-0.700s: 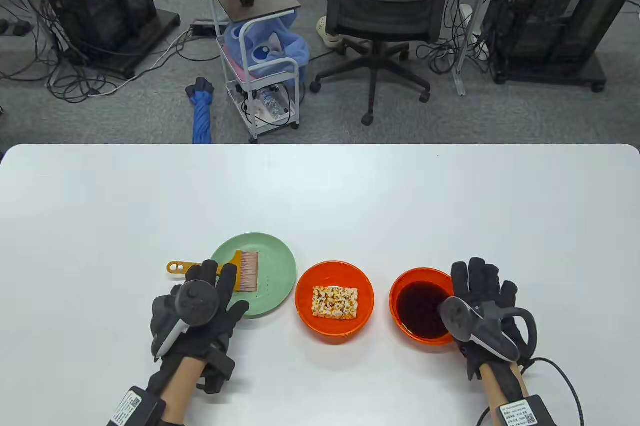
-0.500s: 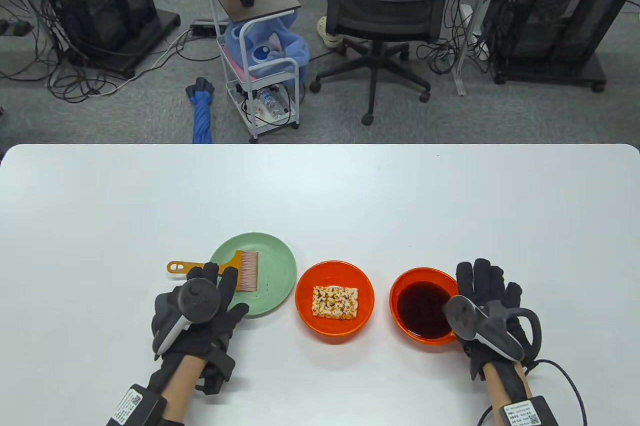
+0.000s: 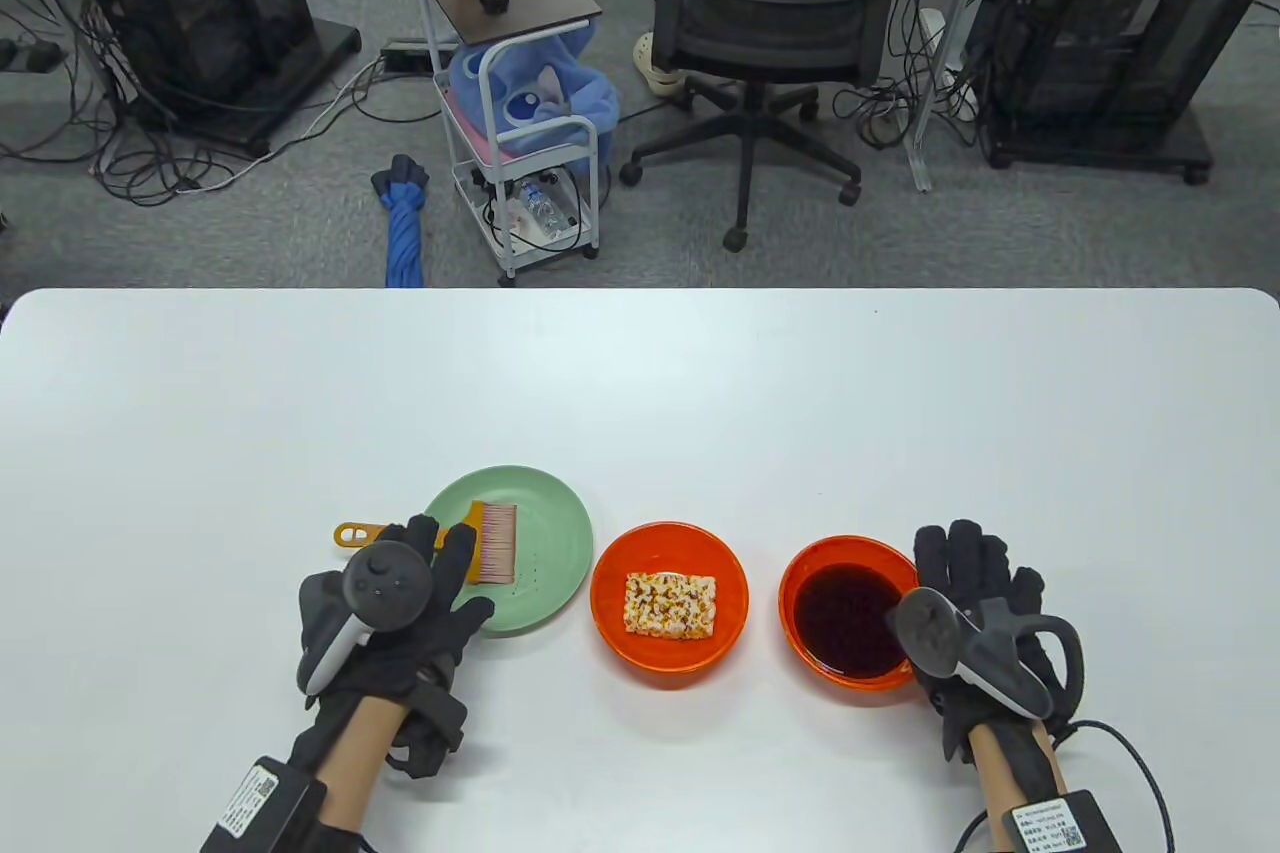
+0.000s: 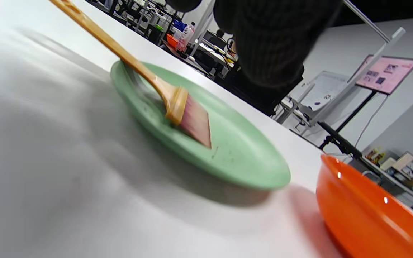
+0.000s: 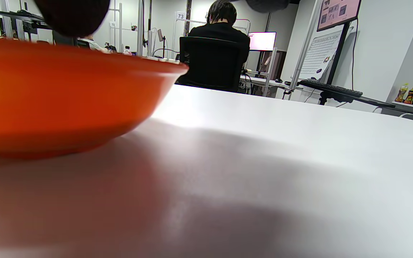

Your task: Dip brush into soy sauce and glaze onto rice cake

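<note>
A brush lies with its pink bristles (image 3: 495,543) on the green plate (image 3: 550,523) and its yellow handle (image 3: 352,533) sticking out to the left. My left hand (image 3: 440,578) hovers over the handle with fingers spread and holds nothing. In the left wrist view the brush (image 4: 176,105) lies free on the plate (image 4: 249,165) below my fingers (image 4: 271,43). The rice cake (image 3: 671,605) sits in the middle orange bowl (image 3: 615,638). The soy sauce (image 3: 845,618) fills the right orange bowl (image 3: 800,565). My right hand (image 3: 968,573) lies open beside that bowl's right rim.
The white table (image 3: 640,393) stretches wide behind the three dishes. In the right wrist view the soy sauce bowl's wall (image 5: 48,93) fills the left side at table level. An office chair (image 3: 775,23) and a cart (image 3: 510,93) stand beyond the table's far edge.
My left hand has shifted slightly left and forward over the brush handle. My right hand has slid a little to the right, off the soy sauce bowl's rim.
</note>
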The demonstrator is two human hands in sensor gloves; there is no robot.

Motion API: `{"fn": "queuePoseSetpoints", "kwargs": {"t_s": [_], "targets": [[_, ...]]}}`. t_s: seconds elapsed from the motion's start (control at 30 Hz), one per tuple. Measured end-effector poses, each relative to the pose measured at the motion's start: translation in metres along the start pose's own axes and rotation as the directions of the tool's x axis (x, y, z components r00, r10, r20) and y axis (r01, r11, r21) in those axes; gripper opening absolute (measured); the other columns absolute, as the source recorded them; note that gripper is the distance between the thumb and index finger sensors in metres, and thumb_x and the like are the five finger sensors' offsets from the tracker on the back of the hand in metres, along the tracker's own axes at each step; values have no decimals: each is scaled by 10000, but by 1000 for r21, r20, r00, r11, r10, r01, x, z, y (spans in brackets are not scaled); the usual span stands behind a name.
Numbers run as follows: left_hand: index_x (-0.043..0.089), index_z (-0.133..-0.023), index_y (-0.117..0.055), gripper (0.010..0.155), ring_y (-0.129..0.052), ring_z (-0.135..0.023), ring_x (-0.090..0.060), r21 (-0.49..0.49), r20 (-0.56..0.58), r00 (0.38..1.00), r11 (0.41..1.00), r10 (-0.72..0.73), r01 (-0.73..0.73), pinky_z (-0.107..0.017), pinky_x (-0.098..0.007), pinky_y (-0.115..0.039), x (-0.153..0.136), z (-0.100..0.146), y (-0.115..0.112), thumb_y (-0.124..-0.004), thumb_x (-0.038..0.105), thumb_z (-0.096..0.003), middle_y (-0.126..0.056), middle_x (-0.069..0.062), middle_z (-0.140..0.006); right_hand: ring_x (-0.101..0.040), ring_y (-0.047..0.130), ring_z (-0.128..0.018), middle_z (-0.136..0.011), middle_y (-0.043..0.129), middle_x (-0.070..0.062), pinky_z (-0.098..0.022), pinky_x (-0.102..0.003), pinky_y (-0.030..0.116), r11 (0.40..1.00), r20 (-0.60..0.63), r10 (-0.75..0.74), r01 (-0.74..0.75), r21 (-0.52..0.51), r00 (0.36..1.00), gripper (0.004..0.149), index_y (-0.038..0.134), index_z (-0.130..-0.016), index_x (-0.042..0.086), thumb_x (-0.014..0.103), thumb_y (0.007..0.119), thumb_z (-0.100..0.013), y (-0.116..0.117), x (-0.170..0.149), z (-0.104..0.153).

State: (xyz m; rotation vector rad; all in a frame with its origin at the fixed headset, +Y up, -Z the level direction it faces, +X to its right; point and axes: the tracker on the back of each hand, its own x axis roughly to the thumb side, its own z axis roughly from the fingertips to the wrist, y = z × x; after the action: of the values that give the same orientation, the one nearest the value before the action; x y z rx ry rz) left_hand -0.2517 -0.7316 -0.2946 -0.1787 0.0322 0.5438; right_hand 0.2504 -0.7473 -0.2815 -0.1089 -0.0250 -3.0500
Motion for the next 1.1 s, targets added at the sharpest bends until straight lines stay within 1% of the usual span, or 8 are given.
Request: {"fn": "queuePoseSetpoints", "kwargs": {"t_s": [0.13, 0.33, 0.43, 0.6, 0.67, 0.77, 0.93, 1.1], "targets": [[415, -1106, -382, 744, -175, -1158, -364, 39, -102, 980, 985, 173, -170, -783, -684, -212, -19, -18, 22, -773, 492, -478, -208, -21, -1202, -526, 350, -1023, -1131, 196, -289, -657, -760, 404, 1000, 11, -25, 26, -17, 1000, 854, 138, -1049, 48, 530, 587, -506, -1, 0, -2], [397, -1109, -391, 742, -234, -1155, -382, 129, -266, 856, 896, 444, -424, -776, -687, -262, -60, -42, 47, -757, 531, -478, -247, -38, -1200, -531, 342, -1021, -1126, 184, -294, -659, -749, 422, 1000, 11, -24, 24, -16, 1000, 866, 118, -1039, 34, 534, 585, -507, -3, -1, -2], [391, -1111, -392, 739, -285, -1149, -398, 145, -349, 808, 880, 474, -453, -768, -685, -316, -76, -51, 46, -750, 537, -481, -272, -46, -1199, -532, 338, -1020, -1126, 181, -294, -660, -747, 421, 999, 10, -30, 30, -16, 1000, 868, 117, -1039, 34, 534, 588, -508, -3, -1, -3], [357, -1110, -416, 710, -531, -1077, -431, 204, -415, 724, 832, 550, -515, -721, -650, -496, -99, -60, 43, -741, 506, -497, -380, -86, -1181, -532, 333, -1020, -1125, 175, -294, -659, -745, 425, 1000, 15, -26, 26, -15, 1000, 869, 117, -1039, 34, 534, 590, -508, -4, -1, -3], [317, -1104, -453, 687, -715, -957, -434, 222, -429, 715, 832, 552, -508, -612, -563, -664, -103, -63, 43, -749, 466, -502, -465, -111, -1155, -532, 331, -1019, -1124, 175, -295, -661, -741, 431, 999, 13, -44, 44, -11, 999, 869, 116, -1038, 35, 533, 591, -508, -3, -2, -4], [283, -1094, -497, 658, -847, -829, -425, 237, -454, 705, 837, 545, -494, -511, -502, -748, -107, -65, 43, -759, 426, -508, -575, -133, -1112, -533, 330, -1018, -1124, 174, -295, -660, -740, 432, 998, 2, -61, 61, -12, 998, 868, 116, -1038, 35, 532, 592, -509, -3, -5, -4], [253, -1084, -531, 629, -940, -695, -391, 224, -495, 685, 840, 534, -493, -423, -454, -796, -112, -69, 38, -768, 371, -513, -712, -147, -1029, -532, 333, -1017, -1123, 175, -297, -657, -744, 428, 998, -14, -66, 66, -8, 998, 867, 118, -1039, 35, 532, 592, -509, -3, -10, -3], [220, -1054, -607, 575, -979, -596, -354, 272, -478, 631, 786, 611, -556, -389, -441, -809, -119, -72, 30, -772, 313, -511, -852, -124, -887, -526, 339, -1020, -1126, 183, -290, -660, -744, 430, 997, -11, -79, 79, -12, 997, 864, 122, -1040, 40, 531, 594, -508, -3, -12, -3]]}}
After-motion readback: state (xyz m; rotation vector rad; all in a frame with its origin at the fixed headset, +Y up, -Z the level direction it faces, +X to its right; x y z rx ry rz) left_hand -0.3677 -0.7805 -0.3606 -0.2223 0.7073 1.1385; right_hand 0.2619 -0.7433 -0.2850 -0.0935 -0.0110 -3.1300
